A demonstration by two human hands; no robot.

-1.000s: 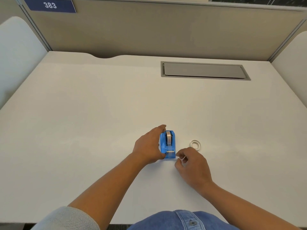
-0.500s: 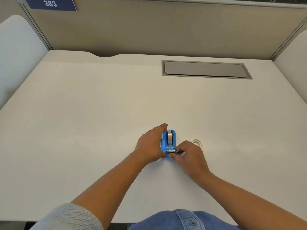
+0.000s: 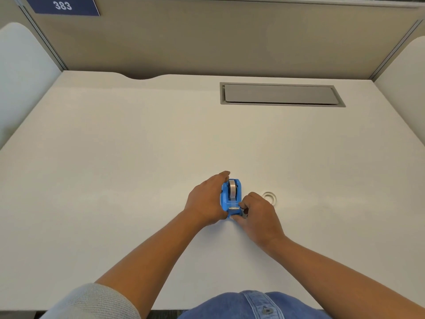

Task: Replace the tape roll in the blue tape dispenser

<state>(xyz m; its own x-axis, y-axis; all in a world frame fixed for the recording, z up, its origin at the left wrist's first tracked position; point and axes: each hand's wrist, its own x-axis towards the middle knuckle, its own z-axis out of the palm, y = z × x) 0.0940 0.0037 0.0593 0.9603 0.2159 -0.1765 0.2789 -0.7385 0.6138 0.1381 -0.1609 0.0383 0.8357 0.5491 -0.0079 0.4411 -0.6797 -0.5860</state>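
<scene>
Resting on the white bench (image 3: 115, 169), the blue tape dispenser (image 3: 231, 199) is clasped along its left side by the left hand (image 3: 204, 201), whose grip is closed around the body with the fingers curled over the far end. At the near, cutter end, the right hand (image 3: 258, 215) has its grip pinched shut on the dispenser's front edge, and a tape roll (image 3: 232, 189) is seated upright in the cradle between both grips. Just beyond the right hand, a second tape ring (image 3: 269, 197) lies flat on the bench.
</scene>
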